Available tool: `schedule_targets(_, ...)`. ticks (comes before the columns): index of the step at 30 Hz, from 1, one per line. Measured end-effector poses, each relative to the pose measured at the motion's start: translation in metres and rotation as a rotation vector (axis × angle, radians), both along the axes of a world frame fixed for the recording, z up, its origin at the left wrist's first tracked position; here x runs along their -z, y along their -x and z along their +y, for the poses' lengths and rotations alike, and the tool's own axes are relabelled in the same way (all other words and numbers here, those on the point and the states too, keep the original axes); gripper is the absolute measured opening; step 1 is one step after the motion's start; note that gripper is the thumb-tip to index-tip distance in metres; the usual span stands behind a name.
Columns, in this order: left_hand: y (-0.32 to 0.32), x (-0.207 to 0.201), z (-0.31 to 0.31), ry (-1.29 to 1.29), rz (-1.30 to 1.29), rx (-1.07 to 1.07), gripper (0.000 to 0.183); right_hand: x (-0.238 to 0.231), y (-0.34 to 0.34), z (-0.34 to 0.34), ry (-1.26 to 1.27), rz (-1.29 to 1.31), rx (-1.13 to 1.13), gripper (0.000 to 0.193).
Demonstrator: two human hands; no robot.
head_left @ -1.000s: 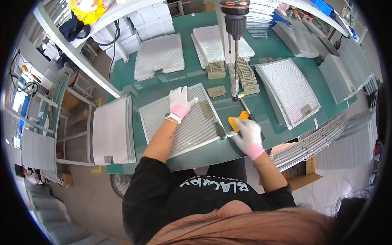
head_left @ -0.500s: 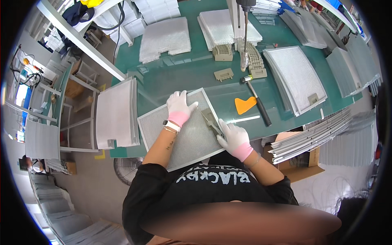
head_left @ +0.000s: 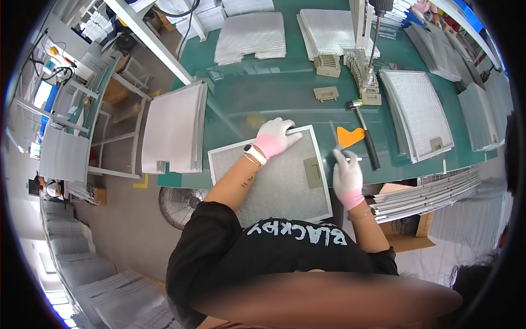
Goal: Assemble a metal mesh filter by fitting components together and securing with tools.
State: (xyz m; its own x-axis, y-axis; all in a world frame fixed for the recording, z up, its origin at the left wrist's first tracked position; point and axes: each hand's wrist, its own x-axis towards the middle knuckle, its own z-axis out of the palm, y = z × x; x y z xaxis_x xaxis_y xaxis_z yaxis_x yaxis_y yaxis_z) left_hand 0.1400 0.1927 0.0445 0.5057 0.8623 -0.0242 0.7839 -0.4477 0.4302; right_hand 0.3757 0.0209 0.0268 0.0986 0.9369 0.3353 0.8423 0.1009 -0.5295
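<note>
A framed metal mesh filter panel [head_left: 263, 175] lies tilted over the near table edge, against my black shirt. Set into its right side is a grey-green plastic latch plate [head_left: 314, 173]. My left hand [head_left: 275, 136], in a white glove with a pink cuff, grips the panel's far edge, fingers bent over the frame. Just right of the panel, apart from it, my gloved right hand [head_left: 348, 174] is closed. A thin tool [head_left: 333, 131] seems to stick out beyond its fingertips; its handle is hidden in the hand.
Near my right hand lie an orange scraper [head_left: 350, 136] and a mallet [head_left: 368, 134]. Farther off are a loose plastic plate [head_left: 326, 94], a row of plastic parts [head_left: 361, 74] and a driver [head_left: 376, 33]. Panel stacks stand left [head_left: 174, 129] and right [head_left: 419, 112].
My right hand has drawn away from the latch plate to the right, taking the tool off it. The panel has turned a little and sits straighter. The whole view has shifted.
</note>
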Motion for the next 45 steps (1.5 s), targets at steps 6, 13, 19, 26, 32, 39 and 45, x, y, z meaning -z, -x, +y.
schedule_targets(6,0.029,-0.071,0.015,0.199,-0.306,0.117,0.047,-0.015,-0.016,0.013,-0.175,-0.016,-0.047,0.049)
schedule_targets(13,0.027,-0.196,-0.046,-0.501,-0.374,0.108,0.033,-0.076,0.018,0.035,0.207,0.785,-0.476,0.038)
schedule_targets(19,0.021,-0.222,-0.096,-0.651,-0.115,0.231,0.022,-0.075,0.031,0.056,-0.012,0.693,-0.649,0.025)
schedule_targets(26,0.011,-0.215,-0.109,-0.528,0.072,0.273,0.021,-0.056,0.039,0.057,-0.145,0.71,-0.626,0.022)
schedule_targets(32,0.003,-0.208,-0.096,-0.669,-0.091,0.377,0.021,-0.064,0.026,0.066,-0.306,0.556,-0.634,0.018)
schedule_targets(39,0.0,-0.194,-0.079,-0.65,-0.074,0.382,0.024,-0.085,0.026,0.066,-0.213,0.712,-0.686,0.023)
schedule_targets(45,-0.003,-0.194,-0.067,-0.667,-0.005,0.383,0.023,-0.081,0.03,0.074,-0.17,0.708,-0.616,0.022)
